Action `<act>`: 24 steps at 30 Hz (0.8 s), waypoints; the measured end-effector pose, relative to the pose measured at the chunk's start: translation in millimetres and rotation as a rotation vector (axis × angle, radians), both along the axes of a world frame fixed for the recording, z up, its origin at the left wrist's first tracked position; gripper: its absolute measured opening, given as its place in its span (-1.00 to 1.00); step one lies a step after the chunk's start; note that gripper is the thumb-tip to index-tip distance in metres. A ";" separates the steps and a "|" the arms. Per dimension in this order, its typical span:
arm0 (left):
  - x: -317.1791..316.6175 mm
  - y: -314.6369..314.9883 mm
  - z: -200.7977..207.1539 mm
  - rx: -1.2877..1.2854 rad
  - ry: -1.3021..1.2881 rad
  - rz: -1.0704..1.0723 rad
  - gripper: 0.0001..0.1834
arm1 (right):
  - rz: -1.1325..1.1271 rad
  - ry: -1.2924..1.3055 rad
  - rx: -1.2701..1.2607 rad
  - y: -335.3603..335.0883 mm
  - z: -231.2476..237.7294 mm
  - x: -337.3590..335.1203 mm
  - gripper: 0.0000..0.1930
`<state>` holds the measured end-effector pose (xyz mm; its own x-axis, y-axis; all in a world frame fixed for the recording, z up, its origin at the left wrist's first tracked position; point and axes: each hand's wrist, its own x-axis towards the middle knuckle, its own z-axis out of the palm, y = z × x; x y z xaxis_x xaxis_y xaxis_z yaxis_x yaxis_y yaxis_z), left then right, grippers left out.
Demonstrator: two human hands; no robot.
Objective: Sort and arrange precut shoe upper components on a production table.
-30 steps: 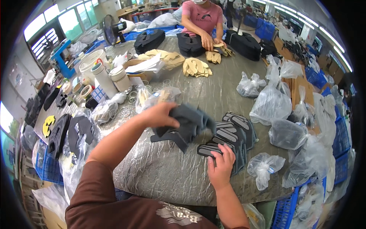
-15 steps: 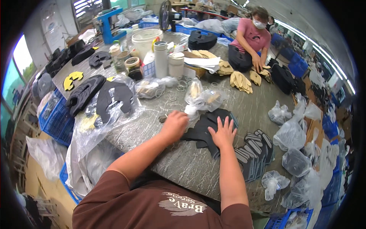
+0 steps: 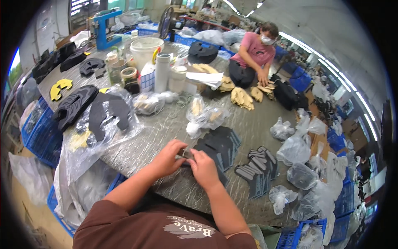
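My left hand [image 3: 169,157] and my right hand [image 3: 204,168] meet over the near part of the table, fingertips pinched close together. Between them is a small, thin greyish thing that I cannot make out. Just beyond my right hand lies a fanned stack of dark grey cut pieces [image 3: 217,145] with bluish edges, partly covered by that hand. To its right, a second fanned stack of dark grey strip-like pieces [image 3: 259,168] rests on the table. Clear plastic bags [image 3: 207,114] with beige pieces inside sit beyond my hands.
A grey marbled table [image 3: 166,128] spreads before me. At the left are black moulded pieces [image 3: 76,106] and plastic sheeting; farther back stand a white bucket [image 3: 146,50] and a grey bottle [image 3: 162,72]. Knotted bags [image 3: 294,145] line the right. Across the table, a person [image 3: 255,54] handles beige pieces.
My right hand has lifted off the dark grey stack and come left to meet my left hand, which has moved nearer to me. The view has shifted slightly to the right.
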<state>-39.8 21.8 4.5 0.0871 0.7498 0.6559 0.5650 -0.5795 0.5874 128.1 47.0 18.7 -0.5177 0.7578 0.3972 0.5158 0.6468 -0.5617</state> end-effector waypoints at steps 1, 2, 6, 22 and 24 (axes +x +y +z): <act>3.8 -4.4 -1.2 0.073 -0.054 0.164 -0.75 | -0.046 0.055 -0.020 -2.2 -4.0 0.3 -0.73; 5.3 -9.6 0.2 0.095 -0.064 0.152 -0.75 | -0.086 0.104 0.012 -5.6 -6.4 0.4 -0.74; 15.2 -10.9 -14.3 0.062 -0.043 0.196 -0.78 | -0.158 0.164 0.005 -19.3 -13.8 -1.5 -0.73; -61.6 98.1 -51.7 -0.226 0.144 0.346 -0.52 | -0.398 0.281 0.024 -59.1 -31.0 1.2 -0.75; -27.2 49.3 -32.1 -0.621 -0.591 -0.102 -0.44 | -0.408 0.381 0.046 -57.9 -36.8 -2.7 -0.74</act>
